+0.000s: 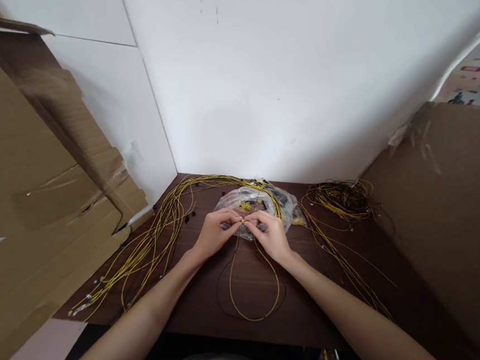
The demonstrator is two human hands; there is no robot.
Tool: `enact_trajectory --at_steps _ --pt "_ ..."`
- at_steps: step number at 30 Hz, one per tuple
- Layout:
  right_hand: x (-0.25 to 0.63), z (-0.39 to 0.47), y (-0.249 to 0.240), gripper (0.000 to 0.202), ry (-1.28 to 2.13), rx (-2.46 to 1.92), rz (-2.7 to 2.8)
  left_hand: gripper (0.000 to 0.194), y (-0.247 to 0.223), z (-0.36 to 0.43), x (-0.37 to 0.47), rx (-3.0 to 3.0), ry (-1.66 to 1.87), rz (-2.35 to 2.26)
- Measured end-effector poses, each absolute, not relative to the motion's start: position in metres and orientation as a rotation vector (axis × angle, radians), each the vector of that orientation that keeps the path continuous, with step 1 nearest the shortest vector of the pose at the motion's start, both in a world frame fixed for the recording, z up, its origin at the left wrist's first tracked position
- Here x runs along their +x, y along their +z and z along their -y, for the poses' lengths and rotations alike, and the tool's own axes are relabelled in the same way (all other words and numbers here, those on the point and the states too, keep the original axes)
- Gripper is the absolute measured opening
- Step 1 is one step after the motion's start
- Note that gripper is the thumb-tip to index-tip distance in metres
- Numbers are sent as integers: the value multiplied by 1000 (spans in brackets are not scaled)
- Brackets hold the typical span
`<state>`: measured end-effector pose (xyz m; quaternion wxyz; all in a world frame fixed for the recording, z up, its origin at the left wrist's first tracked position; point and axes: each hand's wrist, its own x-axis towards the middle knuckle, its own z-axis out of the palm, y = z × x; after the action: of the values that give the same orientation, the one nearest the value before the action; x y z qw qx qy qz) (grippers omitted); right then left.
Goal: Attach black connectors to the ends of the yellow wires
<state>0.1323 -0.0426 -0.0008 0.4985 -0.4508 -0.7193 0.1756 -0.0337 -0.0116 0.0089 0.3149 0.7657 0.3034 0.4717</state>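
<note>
My left hand (219,229) and my right hand (268,230) meet over the table, thumbs and fingertips pinched together. Between them is a small yellowish piece (242,221), too small to name further. A thin yellow cable (278,288) hangs from the fingers in a loop toward the front of the table. Each hand seems closed on an end of this cable, though the fingertips partly hide it. Just behind the hands lies a clear plastic bag (288,201) with small yellow and black parts (245,206) in it.
A long bundle of yellow cables (161,237) arcs across the table (201,312) from the left. More cables (349,271) run down the right, near a coiled tangle (342,199). Cardboard boxes (32,164) (440,213) stand on both sides; a white wall (257,89) rises behind.
</note>
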Motion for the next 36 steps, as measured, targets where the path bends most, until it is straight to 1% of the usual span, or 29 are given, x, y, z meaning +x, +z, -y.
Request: enact_trajectory --at_steps 6,14,25,29,33,36 --pt "133 44 -1 13 387 -1043 1792 9 7 12 -33 2014 1230 -787" --pt "132 43 -1 10 451 -1081 1673 11 1 12 -30 1774 1231 -776" --pt "134 42 -4 11 476 -1084 1717 11 1 12 -30 1956 1243 -781" --pt "134 38 -6 10 606 -1118 1611 9 4 12 -28 1965 1213 -846" --pt "132 34 -9 14 771 -1128 1459 20 6 11 -25 2016 1202 -902" --pt "131 34 -9 18 879 -1096 1380 19 5 9 -26 2016 1191 -886"
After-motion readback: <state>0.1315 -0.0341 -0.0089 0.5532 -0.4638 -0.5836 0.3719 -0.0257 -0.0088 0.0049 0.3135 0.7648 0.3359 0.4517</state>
